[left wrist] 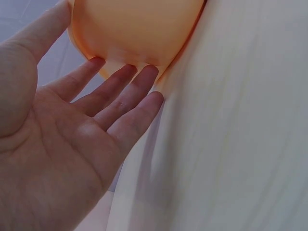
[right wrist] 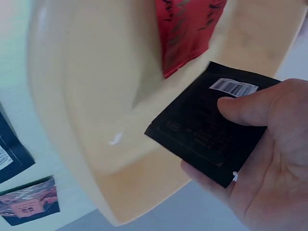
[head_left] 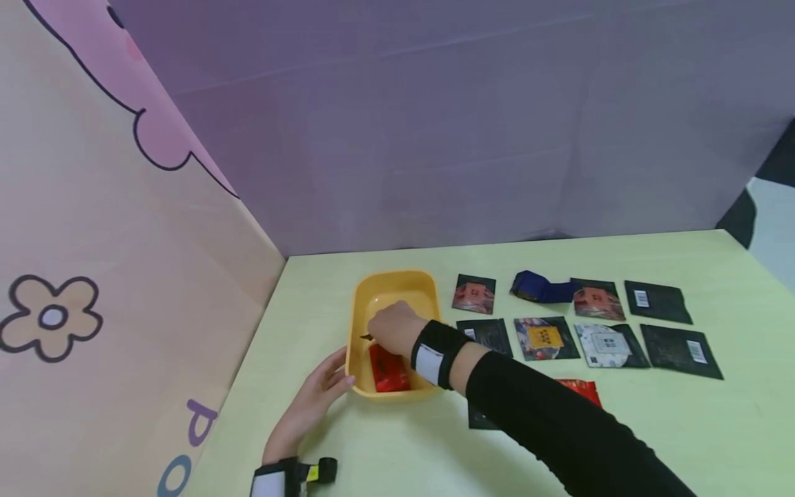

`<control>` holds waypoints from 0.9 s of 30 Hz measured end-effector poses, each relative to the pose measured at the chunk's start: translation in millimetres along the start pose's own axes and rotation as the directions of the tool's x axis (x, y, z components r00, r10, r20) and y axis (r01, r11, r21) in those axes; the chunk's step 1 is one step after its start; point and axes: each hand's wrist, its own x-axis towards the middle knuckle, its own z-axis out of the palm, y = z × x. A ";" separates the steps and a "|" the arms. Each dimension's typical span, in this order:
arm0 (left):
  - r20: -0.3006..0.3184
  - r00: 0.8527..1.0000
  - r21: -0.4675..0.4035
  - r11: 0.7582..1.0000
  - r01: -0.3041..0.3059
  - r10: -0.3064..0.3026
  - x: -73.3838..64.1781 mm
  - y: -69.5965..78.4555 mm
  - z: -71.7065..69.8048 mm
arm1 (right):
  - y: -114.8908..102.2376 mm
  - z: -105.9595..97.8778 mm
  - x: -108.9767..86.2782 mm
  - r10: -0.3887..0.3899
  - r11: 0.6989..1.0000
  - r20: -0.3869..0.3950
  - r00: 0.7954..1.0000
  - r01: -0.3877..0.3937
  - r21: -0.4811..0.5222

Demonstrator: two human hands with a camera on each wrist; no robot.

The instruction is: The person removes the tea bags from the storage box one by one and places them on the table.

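My right hand (head_left: 397, 327) pinches a flat black packet (right wrist: 202, 125) with a barcode label, thumb on top and fingers beneath, inside the yellow plastic basin (head_left: 397, 277). In the head view the hand hides most of that packet. A red packet (head_left: 388, 369) lies on the basin floor close by. At the basin's near left corner is my left hand (head_left: 319, 386), its loosely extended fingertips (left wrist: 144, 77) against the outer wall and its thumb up by the rim.
Right of the basin, several flat packets lie in rows, including a black one (head_left: 682, 351) and a patterned one (head_left: 546, 338). A crumpled dark blue packet (head_left: 542, 286) lies at the back. Another red packet (head_left: 582, 391) is partly behind my right sleeve. A purple backdrop (head_left: 435, 138) borders the table.
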 end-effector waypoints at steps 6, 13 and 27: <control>0.014 1.000 -0.004 1.000 -0.010 0.011 -0.4 -1.5 -0.7 | 0.5 4.0 -21.5 -0.054 0.998 -0.098 0.994 0.051 -0.029; 0.030 0.998 -0.008 0.999 -0.049 0.049 -0.5 -2.3 -0.2 | 1.5 3.6 -56.3 -0.093 0.995 -0.207 0.974 0.086 -0.045; -0.033 0.999 0.008 1.000 -0.015 0.015 -0.4 -2.2 1.4 | 11.9 30.8 -119.5 -0.120 0.993 -0.386 0.915 0.117 -0.032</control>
